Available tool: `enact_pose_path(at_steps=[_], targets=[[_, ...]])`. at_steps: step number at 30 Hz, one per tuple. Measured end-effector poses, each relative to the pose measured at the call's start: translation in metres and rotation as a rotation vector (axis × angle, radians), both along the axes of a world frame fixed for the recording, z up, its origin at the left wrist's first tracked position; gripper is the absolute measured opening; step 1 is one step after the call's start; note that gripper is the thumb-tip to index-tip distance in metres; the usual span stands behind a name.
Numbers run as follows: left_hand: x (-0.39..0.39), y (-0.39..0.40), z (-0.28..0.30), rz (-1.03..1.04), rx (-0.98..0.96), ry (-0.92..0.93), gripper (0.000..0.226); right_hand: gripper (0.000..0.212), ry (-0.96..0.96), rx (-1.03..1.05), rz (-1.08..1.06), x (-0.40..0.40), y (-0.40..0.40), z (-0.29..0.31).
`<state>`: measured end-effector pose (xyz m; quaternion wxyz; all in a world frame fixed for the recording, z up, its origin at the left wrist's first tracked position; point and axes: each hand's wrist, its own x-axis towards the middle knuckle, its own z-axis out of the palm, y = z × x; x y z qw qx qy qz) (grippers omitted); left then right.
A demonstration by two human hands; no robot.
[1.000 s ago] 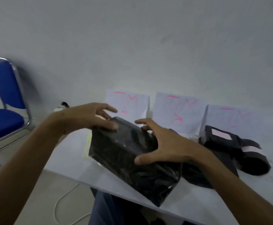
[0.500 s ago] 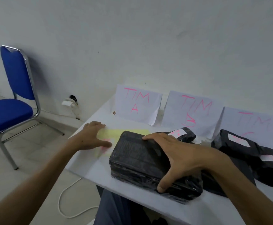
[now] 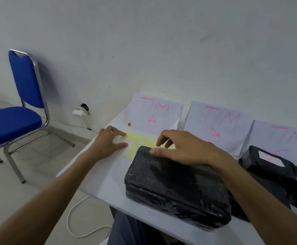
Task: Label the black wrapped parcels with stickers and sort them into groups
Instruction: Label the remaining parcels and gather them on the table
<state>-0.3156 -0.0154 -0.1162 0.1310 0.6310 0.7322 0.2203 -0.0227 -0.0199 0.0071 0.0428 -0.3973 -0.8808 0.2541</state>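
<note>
A black wrapped parcel (image 3: 176, 190) lies flat on the white table (image 3: 108, 179) near its front edge. Behind it lies a pale yellow sticker sheet (image 3: 142, 145) with a white sticker marked in pink. My left hand (image 3: 108, 141) rests on the sheet's left end, thumb and forefinger pinched at that sticker. My right hand (image 3: 184, 147) hovers over the parcel's far edge, fingers spread and curled down toward the sheet, holding nothing. Two labelled black parcels (image 3: 275, 167) lie at the right.
Three folded paper signs lean on the wall: "TIM A" (image 3: 154, 114), "TIM B" (image 3: 218, 126) and a third (image 3: 285, 138) partly cut off. A blue chair (image 3: 18, 112) stands on the floor at left. A white cable (image 3: 78, 221) loops under the table.
The parcel was set down flat on the table. My right hand lifted off its top and reached toward the sticker sheet. My left hand moved onto the sheet's sticker.
</note>
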Motion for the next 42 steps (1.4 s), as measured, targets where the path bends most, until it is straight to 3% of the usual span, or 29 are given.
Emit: enact_pose_path(at_steps=[5,11,18,21,26,35,42], targets=[[0.006,0.005,0.001,0.001,0.055,0.041,0.049,0.033,-0.008,-0.001,-0.007,-0.034,0.04,-0.013],[0.018,0.022,0.012,0.019,-0.038,0.128,0.067,0.028,-0.14,-0.072,0.037,-0.062,0.074,-0.037],[0.017,0.034,0.018,-0.029,-0.113,0.224,0.053,0.031,-0.142,-0.146,0.023,-0.069,0.084,-0.057],[0.016,0.039,0.02,0.003,-0.143,0.14,0.047,0.032,-0.133,-0.137,0.02,-0.069,0.084,-0.063],[0.009,0.043,0.029,0.011,-0.159,0.1,0.013,0.033,-0.133,-0.13,0.031,-0.067,0.085,-0.067],[0.011,0.04,0.044,-0.087,-0.237,0.152,0.015,0.035,-0.147,-0.143,0.031,-0.069,0.085,-0.068],[0.011,0.035,0.061,-0.024,0.02,0.008,0.011,0.032,-0.115,-0.173,0.01,-0.069,0.085,-0.068]])
